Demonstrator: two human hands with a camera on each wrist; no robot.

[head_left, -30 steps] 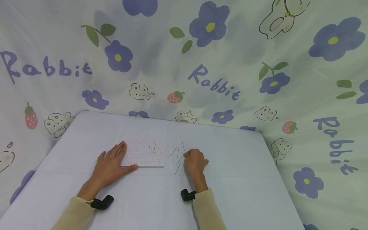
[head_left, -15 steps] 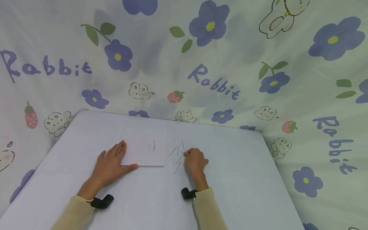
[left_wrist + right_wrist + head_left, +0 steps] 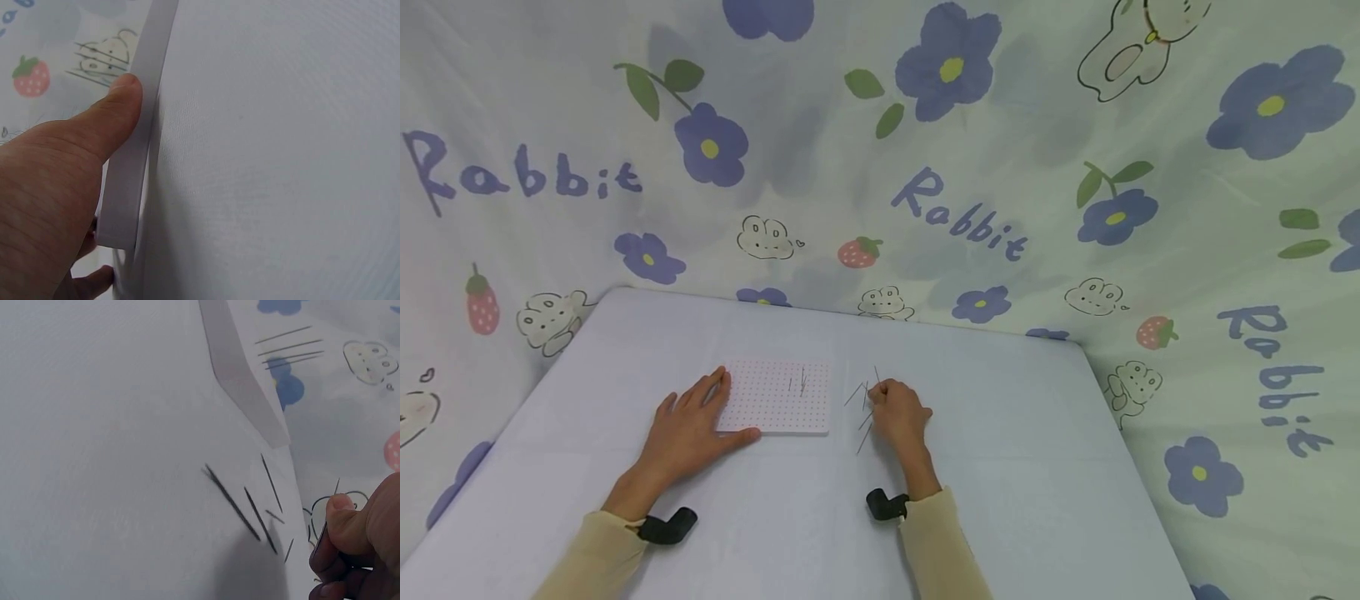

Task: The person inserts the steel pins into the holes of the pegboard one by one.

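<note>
A white pegboard (image 3: 775, 408) dotted with small holes lies on the table. Several thin metal pins (image 3: 100, 72) stand upright near its right end. My left hand (image 3: 685, 429) rests at the board's left end, fingers spread along that side and thumb (image 3: 122, 103) against the near edge. Right of the board, my right hand (image 3: 901, 411) pinches one thin metal pin (image 3: 338, 486) between thumb and fingertips, its tip sticking out past the thumb. More loose pins (image 3: 232, 503) lie on the cloth beside that hand, some partly hidden behind it in the head view.
A white cloth (image 3: 1037, 475) covers the table. Behind and at both sides hangs a curtain (image 3: 820, 150) printed with flowers, rabbits and strawberries. Each wrist carries a black camera mount (image 3: 668, 527) at the end of a beige sleeve (image 3: 591, 558).
My right hand has moved a little left and away from me over the loose pins, and it now has a pin pinched in its fingertips. The left hand and the board stay put.
</note>
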